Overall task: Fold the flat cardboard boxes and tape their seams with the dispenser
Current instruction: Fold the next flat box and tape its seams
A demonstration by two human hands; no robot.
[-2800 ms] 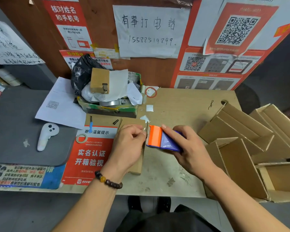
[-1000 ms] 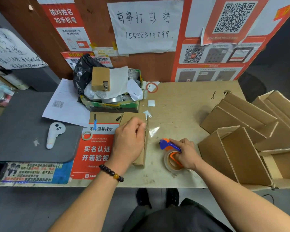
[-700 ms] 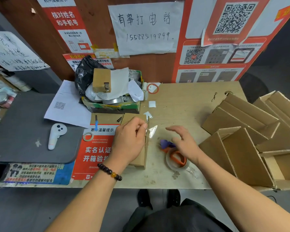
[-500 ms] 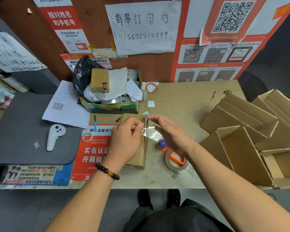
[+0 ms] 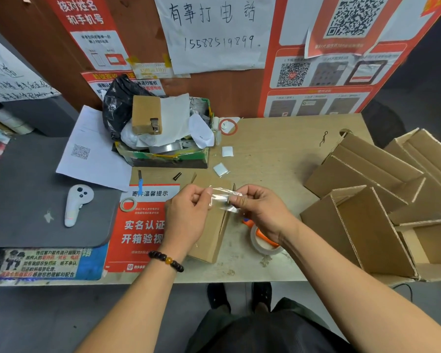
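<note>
white controller (image 5: 76, 203), cluttered green tray (image 5: 163, 155)

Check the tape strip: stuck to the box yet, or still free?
Cannot tell for sure. The tape strip is stretched between left hand and right hand, both pinching it, over the small box.

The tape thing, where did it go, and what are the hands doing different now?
The right hand set the tape dispenser down on the table and let go. Both hands now pinch a clear tape strip stretched between them; the left hand lifted off the small cardboard box. The box, the open boxes and the clutter stayed put.
</note>
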